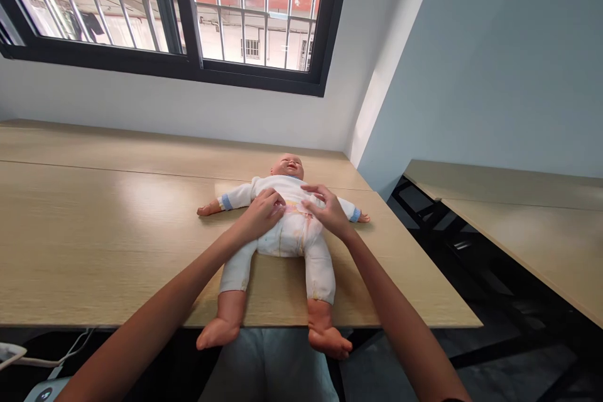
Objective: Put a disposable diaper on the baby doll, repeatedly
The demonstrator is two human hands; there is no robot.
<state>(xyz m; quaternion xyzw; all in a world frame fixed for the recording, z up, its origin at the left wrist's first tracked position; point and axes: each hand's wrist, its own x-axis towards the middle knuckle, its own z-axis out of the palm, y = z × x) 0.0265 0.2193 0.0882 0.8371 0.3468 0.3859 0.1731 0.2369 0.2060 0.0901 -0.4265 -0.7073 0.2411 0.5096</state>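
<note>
A baby doll (285, 240) lies on its back on a light wood table (94, 245), its head away from me and its arms spread. It wears a stained white suit with blue cuffs, and a pinkish patch shows at the waist. My left hand (260, 215) curls into the cloth on the near side of the doll's waist. Across from it, my right hand (326, 210) lies on the other side of the waist. Whether those fingers grip the cloth, I cannot tell. The doll's bare feet hang over the table's front edge.
A second wooden table (518, 220) stands to the right beyond a gap with dark metal legs. A barred window (164, 6) is set in the wall behind. A white cable (51, 358) runs along the lower left, below the table edge.
</note>
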